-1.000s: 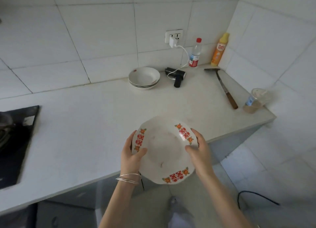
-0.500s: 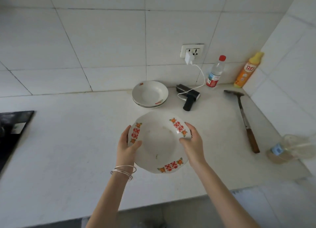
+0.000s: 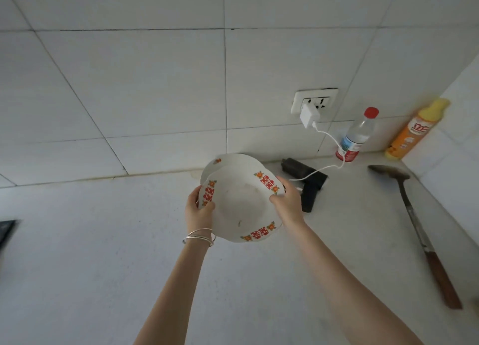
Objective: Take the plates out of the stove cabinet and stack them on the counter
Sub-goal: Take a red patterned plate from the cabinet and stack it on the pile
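I hold a white plate (image 3: 241,207) with red and orange rim marks in both hands, above the white counter (image 3: 103,254). My left hand (image 3: 198,211) grips its left rim, thumb on top. On the right rim, my right hand (image 3: 286,202) holds it the same way. The plate hangs just over and in front of the stack of plates (image 3: 230,162) that stands by the back wall, covering most of it. Only the stack's far rim shows.
A black device (image 3: 308,182) with a white cable to the wall socket (image 3: 315,102) lies right of the stack. A clear bottle (image 3: 356,137), an orange bottle (image 3: 414,129) and a spatula (image 3: 425,233) are further right. The hob's corner (image 3: 6,232) shows at far left.
Both hands have carried the plate forward from the counter's front edge to just above the stack at the back wall. The view has moved in closer.
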The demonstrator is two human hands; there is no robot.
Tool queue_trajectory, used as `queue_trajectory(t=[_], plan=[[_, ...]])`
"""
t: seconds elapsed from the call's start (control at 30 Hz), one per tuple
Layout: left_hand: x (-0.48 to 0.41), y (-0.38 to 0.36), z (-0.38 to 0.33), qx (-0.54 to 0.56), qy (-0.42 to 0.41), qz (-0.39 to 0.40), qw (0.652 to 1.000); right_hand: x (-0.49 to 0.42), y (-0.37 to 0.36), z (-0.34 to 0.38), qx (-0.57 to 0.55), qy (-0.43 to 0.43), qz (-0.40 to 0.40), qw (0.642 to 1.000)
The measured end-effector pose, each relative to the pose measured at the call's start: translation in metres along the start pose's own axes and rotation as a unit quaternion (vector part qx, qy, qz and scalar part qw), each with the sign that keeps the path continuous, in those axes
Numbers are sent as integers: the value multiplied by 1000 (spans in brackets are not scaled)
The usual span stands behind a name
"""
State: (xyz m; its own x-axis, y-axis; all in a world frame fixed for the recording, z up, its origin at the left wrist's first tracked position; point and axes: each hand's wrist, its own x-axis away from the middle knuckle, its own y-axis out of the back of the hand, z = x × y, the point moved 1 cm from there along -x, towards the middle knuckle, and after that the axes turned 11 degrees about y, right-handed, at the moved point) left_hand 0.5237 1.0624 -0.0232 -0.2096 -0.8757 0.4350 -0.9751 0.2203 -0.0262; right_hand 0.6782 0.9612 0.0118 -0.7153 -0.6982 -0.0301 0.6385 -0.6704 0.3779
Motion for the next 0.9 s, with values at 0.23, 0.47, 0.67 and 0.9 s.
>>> queue_trajectory(t=[0.23,0.47,0.67,0.9], plan=[[-51,-24,8,-55,9,-11,998,-57,-21,-44,37,-37,5,999],[-85,-25,23,-97,-7,-19,995,-79,-35,-64,80,-19,17,996],[-108,-20,24,-123,-12,-24,992,-94,-57,-77,53,-30,15,998],[-132,-22,25,-144,-27,-11,989,-106,-69,-87,61,12,-9,998]])
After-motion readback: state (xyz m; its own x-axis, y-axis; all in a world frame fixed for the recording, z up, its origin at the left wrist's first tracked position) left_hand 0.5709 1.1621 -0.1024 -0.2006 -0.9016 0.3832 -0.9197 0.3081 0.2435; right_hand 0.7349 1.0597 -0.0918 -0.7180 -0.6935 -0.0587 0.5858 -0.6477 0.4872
